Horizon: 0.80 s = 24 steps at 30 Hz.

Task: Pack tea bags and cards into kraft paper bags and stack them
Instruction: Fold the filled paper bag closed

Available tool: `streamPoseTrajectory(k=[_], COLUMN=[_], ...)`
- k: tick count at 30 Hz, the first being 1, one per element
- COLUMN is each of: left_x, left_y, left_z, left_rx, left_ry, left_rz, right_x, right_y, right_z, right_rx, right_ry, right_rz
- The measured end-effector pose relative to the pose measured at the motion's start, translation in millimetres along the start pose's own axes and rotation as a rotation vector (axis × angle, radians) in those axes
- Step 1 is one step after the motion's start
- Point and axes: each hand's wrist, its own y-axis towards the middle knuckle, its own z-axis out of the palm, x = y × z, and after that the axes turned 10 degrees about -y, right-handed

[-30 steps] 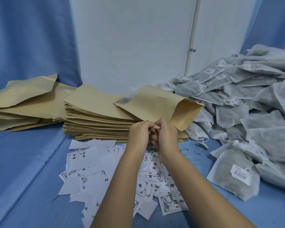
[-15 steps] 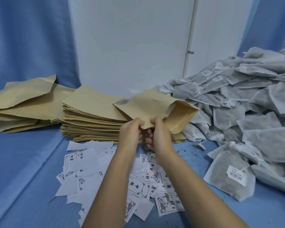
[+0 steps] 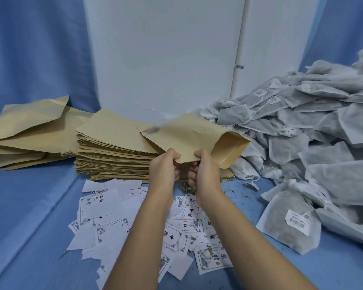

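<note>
Both hands hold one kraft paper bag (image 3: 193,137) by its near edge, above the front of the flat bag stack (image 3: 113,151). My left hand (image 3: 165,166) pinches the edge on the left, my right hand (image 3: 203,168) pinches it on the right. The bag's mouth gapes open toward the right, showing a shiny lining. Loose printed cards (image 3: 174,235) lie scattered on the blue cloth under my forearms. A large heap of white tea bags (image 3: 302,126) fills the right side, with one labelled tea bag (image 3: 289,229) lying nearest.
A second pile of kraft bags (image 3: 25,135) lies at the far left. A white panel (image 3: 166,55) stands behind the stacks, with blue cloth (image 3: 29,206) on the surface and walls. Tea crumbs (image 3: 235,187) speckle the cloth near the stack.
My hands have drawn slightly apart along the bag's near edge. The bag's mouth has spread wider on the right. The piles have not moved.
</note>
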Motion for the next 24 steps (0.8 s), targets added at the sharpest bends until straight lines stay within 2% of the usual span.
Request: streamPoseTrajectory(k=[2, 5, 9, 15, 19, 24], left_x=[0.2, -1.5, -4.2, -2.8, -5.2, -5.9], left_y=[-0.4, -0.9, -2.3, -5.3, -3.2, -2.3], left_z=[0.5, -0.2, -2.2, 2.9, 0.4, -2.7], left_rx=[0.0, -0.013, 0.085, 0.123, 0.112, 0.089], left_ry=[0.01, -0.007, 0.175, 0.102, 0.082, 0.105], left_rz=[0.01, -0.021, -0.124, -0.125, -0.125, -0.115], right_x=[-0.6, -0.4, -0.5, -2.5, -6.1, -7.4], right_y=[2.3, 3.8, 3.5, 1.3, 4.7, 6.5], right_z=[-0.8, -0.7, -2.4, -2.2, -0.2, -0.6], right_rx=[-0.02, 0.01, 0.044, -0.017, -0.041, -0.076], right_ry=[0.007, -0.13, -0.194, -0.039, -0.154, -0.171], right_rz=[-0.023, -0.04, -0.07, -0.016, -0.032, -0.028])
